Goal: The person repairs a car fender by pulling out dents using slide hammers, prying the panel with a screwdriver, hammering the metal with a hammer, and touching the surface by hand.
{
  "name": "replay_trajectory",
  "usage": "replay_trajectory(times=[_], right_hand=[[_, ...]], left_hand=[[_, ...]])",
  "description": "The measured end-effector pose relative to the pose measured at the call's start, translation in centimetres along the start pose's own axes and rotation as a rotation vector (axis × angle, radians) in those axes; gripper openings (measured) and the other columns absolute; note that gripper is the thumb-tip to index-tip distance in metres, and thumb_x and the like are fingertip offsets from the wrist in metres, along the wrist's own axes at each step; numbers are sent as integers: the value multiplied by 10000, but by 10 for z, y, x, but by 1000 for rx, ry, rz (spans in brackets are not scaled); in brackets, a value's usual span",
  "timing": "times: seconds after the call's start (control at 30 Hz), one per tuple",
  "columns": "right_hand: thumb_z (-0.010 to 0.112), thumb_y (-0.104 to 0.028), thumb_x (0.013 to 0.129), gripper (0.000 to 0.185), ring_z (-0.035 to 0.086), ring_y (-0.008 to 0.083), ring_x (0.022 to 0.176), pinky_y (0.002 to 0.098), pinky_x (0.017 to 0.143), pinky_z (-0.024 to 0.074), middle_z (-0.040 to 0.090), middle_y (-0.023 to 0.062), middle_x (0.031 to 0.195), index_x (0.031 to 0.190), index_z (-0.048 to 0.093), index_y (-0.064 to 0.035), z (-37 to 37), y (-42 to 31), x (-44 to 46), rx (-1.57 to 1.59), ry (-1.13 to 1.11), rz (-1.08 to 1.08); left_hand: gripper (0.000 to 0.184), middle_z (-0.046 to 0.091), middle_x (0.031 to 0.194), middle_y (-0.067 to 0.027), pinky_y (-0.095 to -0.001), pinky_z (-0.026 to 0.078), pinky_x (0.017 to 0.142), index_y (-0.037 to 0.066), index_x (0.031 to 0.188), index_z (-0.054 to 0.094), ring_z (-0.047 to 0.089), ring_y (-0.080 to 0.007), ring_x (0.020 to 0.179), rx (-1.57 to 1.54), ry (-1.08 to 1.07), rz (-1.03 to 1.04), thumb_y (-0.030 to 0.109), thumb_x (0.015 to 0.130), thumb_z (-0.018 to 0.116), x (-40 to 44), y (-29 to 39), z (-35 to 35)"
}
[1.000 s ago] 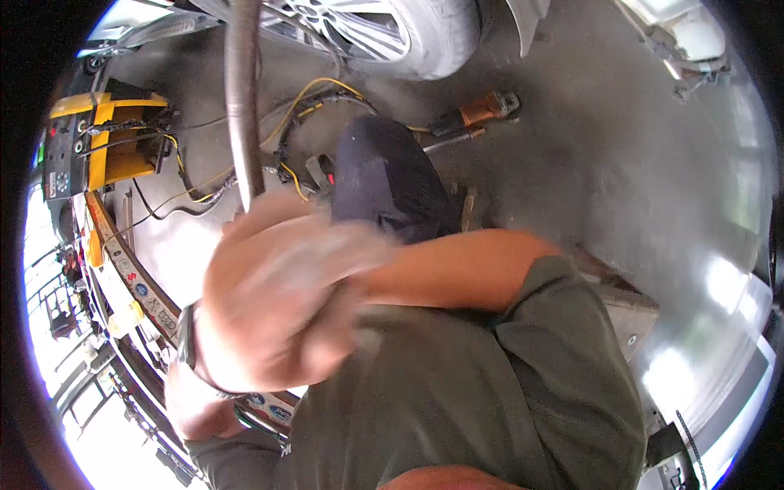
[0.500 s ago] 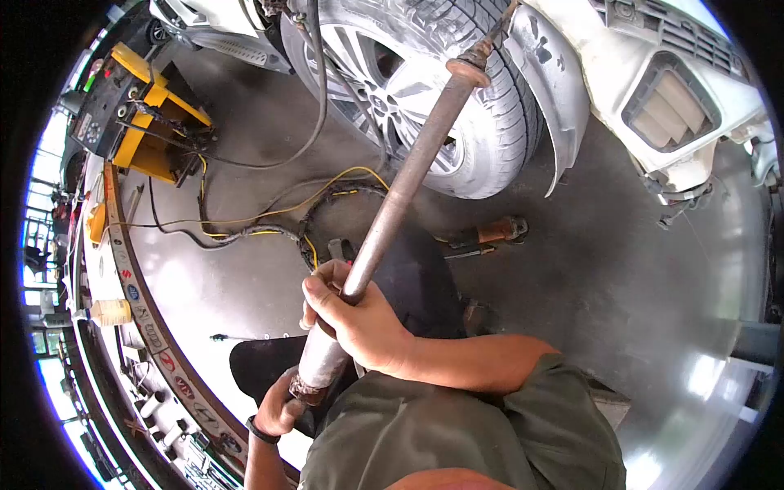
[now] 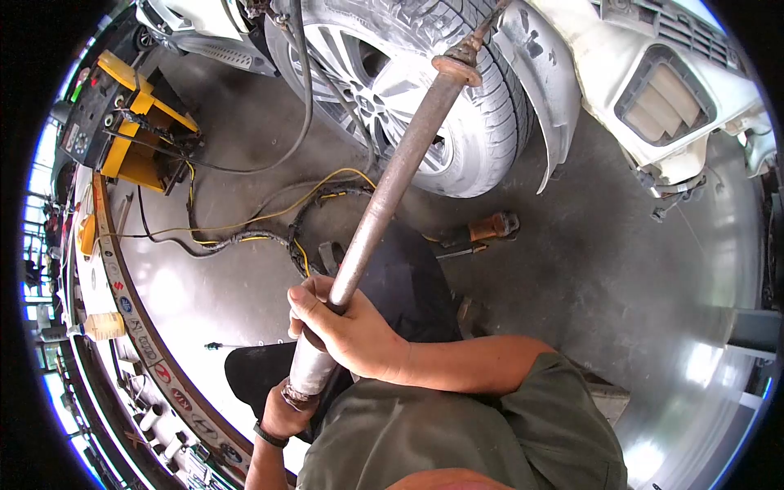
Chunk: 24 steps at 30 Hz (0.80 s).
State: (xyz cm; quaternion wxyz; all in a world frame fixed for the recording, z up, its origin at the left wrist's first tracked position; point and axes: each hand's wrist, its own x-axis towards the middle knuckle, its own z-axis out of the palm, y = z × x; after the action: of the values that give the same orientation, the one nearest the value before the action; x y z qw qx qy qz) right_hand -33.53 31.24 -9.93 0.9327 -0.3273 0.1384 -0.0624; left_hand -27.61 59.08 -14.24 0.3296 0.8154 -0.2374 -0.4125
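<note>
A long metal slide hammer (image 3: 384, 204) slants from my lap up towards the car wheel. Its shaft has a rusty flange (image 3: 457, 70) near the far end, and beyond that a narrow rusty end piece reaches past the tyre. My right hand (image 3: 351, 331) is closed around the shaft, just above the thick lower sleeve (image 3: 312, 369). At the sleeve's rough bottom end, my left hand (image 3: 287, 411) is wrapped round it, with some fingers hidden. Behind the shaft stands the dusty wheel (image 3: 367, 102), and a loose-edged fender panel (image 3: 543, 98) hangs beside the tyre.
An orange angle grinder (image 3: 492, 226) lies on the floor to the right of my knee. Black and yellow cables (image 3: 265, 235) loop across the floor from a yellow and black machine (image 3: 135, 114). A white car part with a vent (image 3: 665, 102) juts in at upper right.
My left hand has closed further over the bottom end of the slide hammer. My right hand keeps its grip. The surroundings have shifted slightly left in the view.
</note>
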Motion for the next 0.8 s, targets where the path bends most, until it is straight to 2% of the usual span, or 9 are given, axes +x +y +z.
replay_trajectory(times=[0.33, 0.43, 0.53, 0.67, 0.8], right_hand=[[589, -400, 1073, 312, 504, 28, 691, 220, 640, 420, 611, -20, 809, 966, 596, -108, -1, 3, 8, -5, -12, -14], [565, -435, 1077, 358, 507, 42, 686, 243, 638, 430, 596, -27, 779, 920, 579, -113, -4, 0, 13, -59, -47, -35], [547, -447, 1082, 384, 505, 45, 674, 252, 627, 429, 594, -28, 764, 894, 577, -114, -11, -3, 17, -76, -125, -22], [510, -383, 1109, 324, 522, 39, 732, 229, 666, 419, 619, -22, 817, 947, 590, -115, -19, 7, 23, -68, -222, -73], [510, -388, 1108, 336, 540, 49, 761, 232, 692, 425, 620, -15, 812, 933, 580, -109, -19, 7, 24, -59, -195, -49]], left_hand=[[342, 769, 997, -128, -340, 570, 836, -34, 1125, 680, 733, -188, 923, 0, -118, 4, 84, 816, 766, 11, 0, -14], [336, 771, 1006, -134, -339, 570, 836, -36, 1126, 680, 738, -200, 925, 19, 5, -16, 77, 819, 756, 13, 13, -7], [322, 773, 1005, -142, -340, 571, 839, -42, 1109, 679, 736, -193, 938, 34, 87, -34, 72, 816, 750, 13, -1, -1], [288, 774, 1004, -157, -345, 575, 839, -50, 1091, 675, 732, -180, 949, 57, 115, 12, 41, 822, 730, 12, 4, 0], [274, 772, 1012, -166, -342, 577, 835, -59, 1099, 675, 731, -176, 950, 39, 126, -7, 48, 858, 748, 15, 23, 3]])
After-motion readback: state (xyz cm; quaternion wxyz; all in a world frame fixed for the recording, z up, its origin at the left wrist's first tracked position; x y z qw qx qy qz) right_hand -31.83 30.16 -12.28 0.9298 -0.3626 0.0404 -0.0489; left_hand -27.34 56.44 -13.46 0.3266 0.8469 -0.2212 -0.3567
